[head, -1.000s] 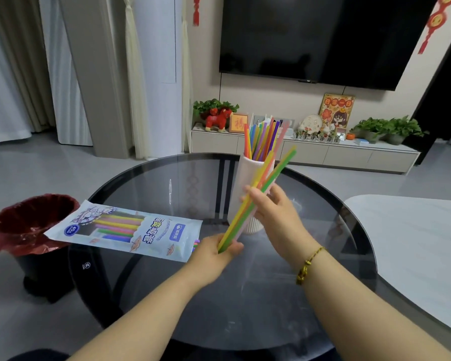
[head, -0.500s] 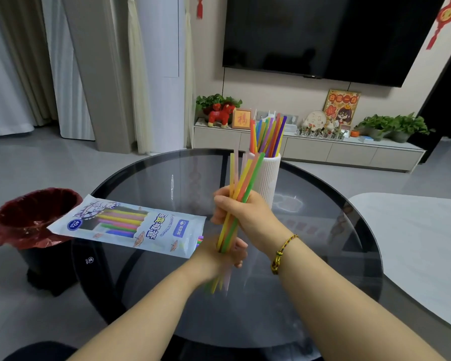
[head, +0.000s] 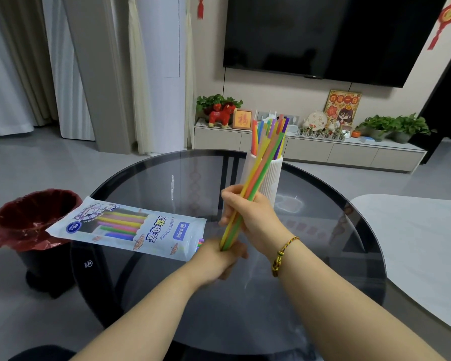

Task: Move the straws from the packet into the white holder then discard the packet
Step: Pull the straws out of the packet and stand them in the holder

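While the packet (head: 130, 227) lies flat on the glass table (head: 323, 256) with straws left inside, a bunch of straws (head: 248, 191) is gripped by the right hand (head: 253, 217) and pinched below by the left hand (head: 219, 259), before the white holder (head: 267, 175).

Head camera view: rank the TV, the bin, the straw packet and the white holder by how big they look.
1. TV, largest by far.
2. Bin and packet: they look alike, so unranked.
3. Holder, smallest, though it stands farther from the camera than the packet.
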